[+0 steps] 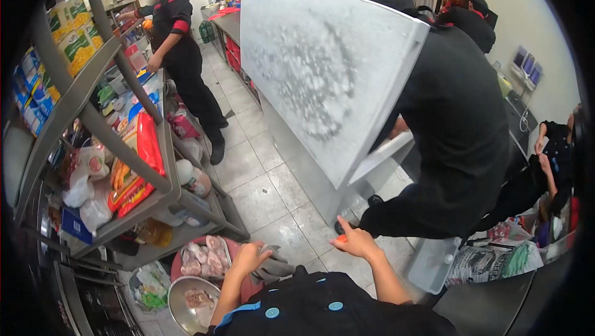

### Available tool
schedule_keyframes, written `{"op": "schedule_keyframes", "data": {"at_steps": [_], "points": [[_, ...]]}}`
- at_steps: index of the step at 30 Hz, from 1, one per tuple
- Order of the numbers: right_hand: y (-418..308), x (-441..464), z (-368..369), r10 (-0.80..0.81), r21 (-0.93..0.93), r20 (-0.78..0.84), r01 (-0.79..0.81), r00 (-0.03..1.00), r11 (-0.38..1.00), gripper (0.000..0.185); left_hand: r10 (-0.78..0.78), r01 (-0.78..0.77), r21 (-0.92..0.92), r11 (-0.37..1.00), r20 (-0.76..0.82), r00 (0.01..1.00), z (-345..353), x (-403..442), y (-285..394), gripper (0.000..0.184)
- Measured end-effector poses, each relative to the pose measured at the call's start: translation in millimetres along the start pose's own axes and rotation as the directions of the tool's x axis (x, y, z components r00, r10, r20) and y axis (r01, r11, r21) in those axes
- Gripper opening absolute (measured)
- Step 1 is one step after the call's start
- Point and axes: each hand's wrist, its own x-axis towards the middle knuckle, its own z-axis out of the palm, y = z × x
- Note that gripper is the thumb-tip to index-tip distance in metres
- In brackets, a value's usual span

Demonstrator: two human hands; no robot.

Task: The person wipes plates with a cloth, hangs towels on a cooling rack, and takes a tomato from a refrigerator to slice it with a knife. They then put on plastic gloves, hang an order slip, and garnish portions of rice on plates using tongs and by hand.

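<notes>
My left hand [249, 258] is in front of my body, near the metal bowl and pink tub of raw meat; its fingers are apart and nothing shows in them. My right hand [356, 242] reaches forward over the floor, index finger stretched out. A small orange-red thing [341, 238] shows by its thumb, too small to name, and the other fingers are curled. Raw meat pieces [204, 255] fill the pink tub [251, 287]; more meat lies in the metal bowl [178, 311]. Ahead stands a white chest freezer [297, 178], its frosted lid [297, 63] raised.
A person in black [455, 119] bends into the freezer. Another person [180, 44] stands by the shelving at left; one more [555, 156] is at right. A grey shelf rack [124, 227] holds food packages. A clear plastic bin [434, 265] sits on the tiled floor [273, 203].
</notes>
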Motion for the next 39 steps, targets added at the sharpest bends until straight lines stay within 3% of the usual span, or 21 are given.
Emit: {"op": "schedule_keyframes", "data": {"at_steps": [2,3,5,7,8,10,14,16,17,20,21,22,26,28,29,30,32,33,35,36,39], "points": [[-29,23,-7,-0.046,0.116,-0.031,0.049,0.998,0.992,0.082,0.096,-0.123,-0.201,0.972,-0.141,0.985,-18,37,-5,0.039],[-43,34,-12,-0.058,0.148,-0.030,0.062,0.998,0.987,0.082,0.097,-0.123,-0.202,0.972,-0.133,0.986,-28,57,-6,0.039],[-66,55,-23,-0.093,0.188,-0.051,0.101,0.994,0.977,0.082,-0.116,0.003,-0.630,0.777,-0.140,0.983,-73,103,15,0.034],[-87,85,-29,-0.170,0.322,-0.127,0.202,0.977,0.925,0.080,-0.138,-0.129,-0.710,0.692,-0.305,0.942,-99,163,0,0.033],[-98,101,-33,-0.194,0.326,-0.121,0.224,0.973,0.918,0.080,-0.154,-0.126,-0.702,0.700,-0.321,0.935,-116,189,-6,0.033],[-116,136,-47,-0.151,0.365,-0.158,0.199,0.976,0.909,0.078,-0.166,-0.216,-0.813,0.540,-0.355,0.920,-153,246,-14,0.037],[-138,224,-66,-0.128,0.459,-0.167,0.192,0.978,0.868,0.077,-0.240,-0.170,-0.823,0.542,-0.345,0.907,-203,341,-57,0.038],[-152,275,-84,-0.111,0.499,-0.118,0.156,0.987,0.852,0.075,-0.246,-0.184,-0.654,0.734,-0.508,0.825,-216,384,-90,0.037],[-160,301,-91,-0.094,0.538,-0.135,0.153,0.986,0.829,0.074,-0.314,-0.109,-0.746,0.657,-0.402,0.860,-232,390,-92,0.040],[-191,381,-118,-0.064,0.582,-0.079,0.098,0.995,0.807,0.073,-0.305,-0.209,-0.698,0.685,-0.536,0.788,-260,433,-140,0.040],[-200,403,-126,-0.040,0.575,-0.011,0.040,0.999,0.817,0.072,-0.388,-0.130,-0.751,0.647,-0.471,0.793,-271,445,-158,0.041],[-206,424,-128,-0.042,0.560,0.000,0.035,0.999,0.828,0.072,-0.418,-0.186,-0.781,0.597,-0.501,0.758,-286,455,-161,0.042],[-227,526,-125,-0.182,0.555,-0.151,0.236,0.972,0.798,0.074,-0.543,-0.180,-0.844,0.506,-0.473,0.693,-320,528,-222,0.044],[-249,573,-122,-0.165,0.467,-0.177,0.230,0.970,0.854,0.076,-0.607,0.150,-0.702,0.696,-0.462,0.647,-341,565,-244,0.050],[-261,598,-127,-0.095,0.493,-0.103,0.134,0.990,0.860,0.077,-0.575,0.203,-0.614,0.762,-0.499,0.648,-343,592,-263,0.057],[-272,623,-132,-0.095,0.495,-0.113,0.138,0.989,0.858,0.077,-0.592,0.181,-0.714,0.677,-0.381,0.710,-348,623,-282,0.059],[-300,668,-149,-0.116,0.481,-0.204,0.202,0.972,0.853,0.077,-0.481,0.111,-0.625,0.773,-0.462,0.745,-367,678,-300,0.059],[-315,688,-160,-0.069,0.453,-0.167,0.139,0.984,0.881,0.077,-0.476,0.110,-0.627,0.771,-0.454,0.753,-380,703,-307,0.059],[-323,729,-164,-0.118,0.451,-0.215,0.206,0.969,0.868,0.075,-0.345,-0.053,-0.912,0.407,-0.207,0.915,-435,752,-300,0.058],[-325,749,-166,-0.182,0.450,-0.266,0.289,0.947,0.845,0.074,-0.306,-0.056,-0.934,0.353,-0.172,0.936,-457,787,-308,0.056],[-326,809,-166,-0.193,0.561,-0.256,0.309,0.947,0.768,0.072,-0.132,-0.258,-0.966,0.029,-0.260,0.957,-553,862,-294,0.040]]}}
